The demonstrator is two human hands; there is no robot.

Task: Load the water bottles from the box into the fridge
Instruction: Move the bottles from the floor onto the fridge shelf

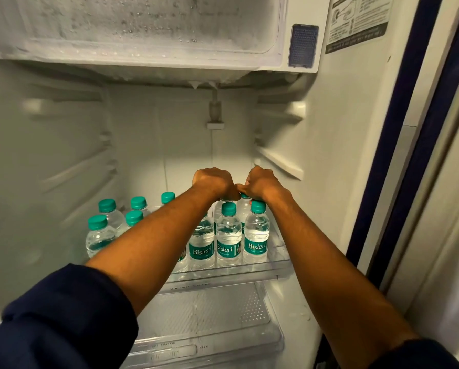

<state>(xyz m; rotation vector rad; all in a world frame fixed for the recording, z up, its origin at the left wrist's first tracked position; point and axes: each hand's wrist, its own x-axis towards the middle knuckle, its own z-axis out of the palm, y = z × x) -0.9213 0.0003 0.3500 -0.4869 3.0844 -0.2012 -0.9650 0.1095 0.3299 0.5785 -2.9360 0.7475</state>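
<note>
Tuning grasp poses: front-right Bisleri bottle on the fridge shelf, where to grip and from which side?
Probably from above, fingers round the green cap and neck of the front-right bottle. It stands upright, a neighbour bottle close on its left, so the body offers little side clearance.

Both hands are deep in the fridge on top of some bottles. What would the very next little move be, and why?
Probably let go and draw both arms back. The left hand and right hand grip bottle tops in the back row, and those bottles already seem to stand on the clear shelf among the others.
</note>
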